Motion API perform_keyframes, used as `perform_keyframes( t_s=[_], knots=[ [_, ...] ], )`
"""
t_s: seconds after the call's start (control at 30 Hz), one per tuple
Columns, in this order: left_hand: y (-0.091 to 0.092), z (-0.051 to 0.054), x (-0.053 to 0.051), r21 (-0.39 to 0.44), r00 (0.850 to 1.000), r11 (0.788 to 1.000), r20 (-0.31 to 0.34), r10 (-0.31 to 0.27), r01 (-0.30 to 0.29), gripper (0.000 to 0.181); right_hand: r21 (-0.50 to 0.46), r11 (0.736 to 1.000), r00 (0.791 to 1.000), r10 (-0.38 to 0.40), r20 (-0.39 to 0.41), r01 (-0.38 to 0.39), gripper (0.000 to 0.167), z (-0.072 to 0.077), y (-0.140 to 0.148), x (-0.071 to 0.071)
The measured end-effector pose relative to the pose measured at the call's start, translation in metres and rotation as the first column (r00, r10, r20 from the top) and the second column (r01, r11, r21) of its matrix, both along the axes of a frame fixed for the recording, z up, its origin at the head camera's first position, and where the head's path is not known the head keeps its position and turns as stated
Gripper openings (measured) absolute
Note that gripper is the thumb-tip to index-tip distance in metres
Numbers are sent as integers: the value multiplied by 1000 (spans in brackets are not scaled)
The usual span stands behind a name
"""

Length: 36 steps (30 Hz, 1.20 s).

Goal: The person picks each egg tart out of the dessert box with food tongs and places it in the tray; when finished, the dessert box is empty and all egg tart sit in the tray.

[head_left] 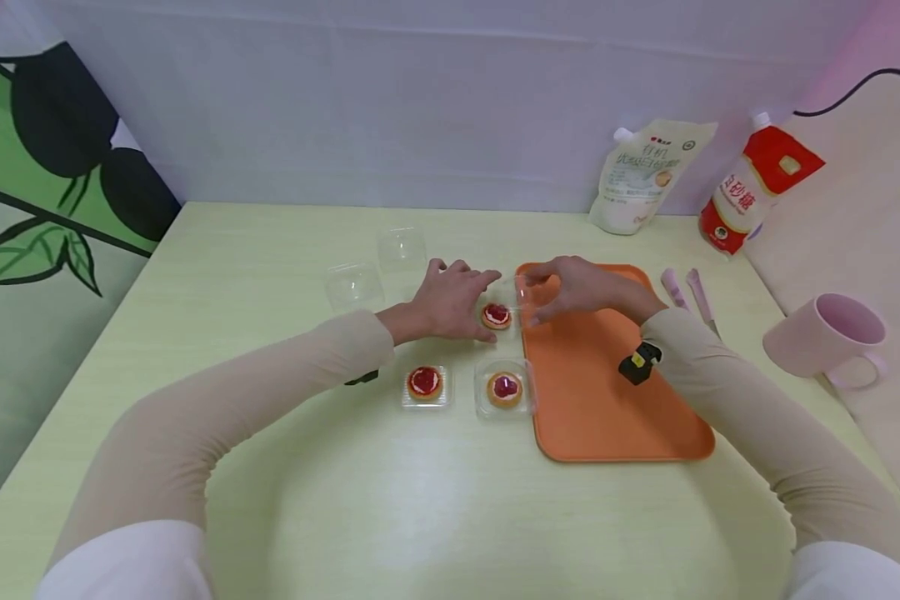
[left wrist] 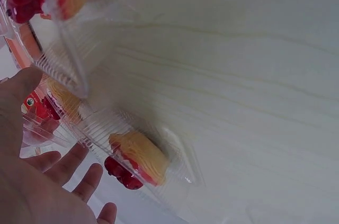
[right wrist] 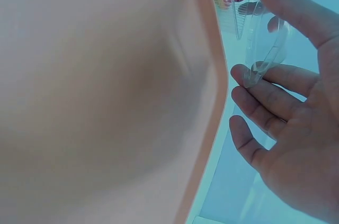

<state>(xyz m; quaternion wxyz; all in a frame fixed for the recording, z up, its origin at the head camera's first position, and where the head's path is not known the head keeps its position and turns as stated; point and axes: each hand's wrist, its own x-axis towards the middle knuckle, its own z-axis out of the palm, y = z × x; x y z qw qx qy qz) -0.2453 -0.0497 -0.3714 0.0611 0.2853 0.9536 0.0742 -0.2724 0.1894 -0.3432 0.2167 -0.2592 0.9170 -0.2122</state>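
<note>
Clear pieces: one lay left of the left hand, and another farther.
Near-left tart: it sat in clear packing, nearer than both hands.
Left hand: its fingers were spread apart; whether they touched the packing, one could not tell.
Far tart: it lay just right of the left palm, between thumb at the near side and forefinger at the far side; the left hand was the nearer one.
Clear lid: it was tilted beside this tart; its long axis was not clear.
Right hand: thumb and fingers pinched the lid, above the orange tray.
</note>
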Motion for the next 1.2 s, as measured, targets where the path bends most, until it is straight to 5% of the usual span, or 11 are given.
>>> perform_keyframes(
  t_s=[0.17, 0.3, 0.53, 0.7, 0.8, 0.97, 1.2],
  knots=[
    [-3, 0, -1, 16, 1000, 1000, 6, -25, 25, 100, -10, 1000, 1000, 14, -16, -14, 87, 1, 1, 0],
    [-7, 2, -6, 105, 997, 992, 14, -71, 70, 98, -40, 999, 999, 30, -33, -31, 83, 3, 2, -2],
    [-15, 13, -18, 349, 995, 935, -94, -34, 65, 65, -251, 968, 992, 17, 126, 15, 70, 6, -1, -11],
    [-16, 18, -23, 460, 978, 884, -211, 12, 88, 41, -391, 912, 960, -12, 278, 125, 52, 6, -5, -14],
    [-16, 20, -25, 526, 973, 846, -229, 39, 90, 33, -484, 850, 927, -13, 374, 207, 47, 10, -10, -13],
    [-18, 22, -31, 622, 979, 783, -178, 99, 34, 31, -537, 785, 880, -20, 475, 308, 55, 17, -21, -12],
    [-24, 21, -40, 686, 975, 716, -44, 216, -127, 33, -525, 737, 876, -189, 444, 426, 52, 22, -39, -17]
  ],
)
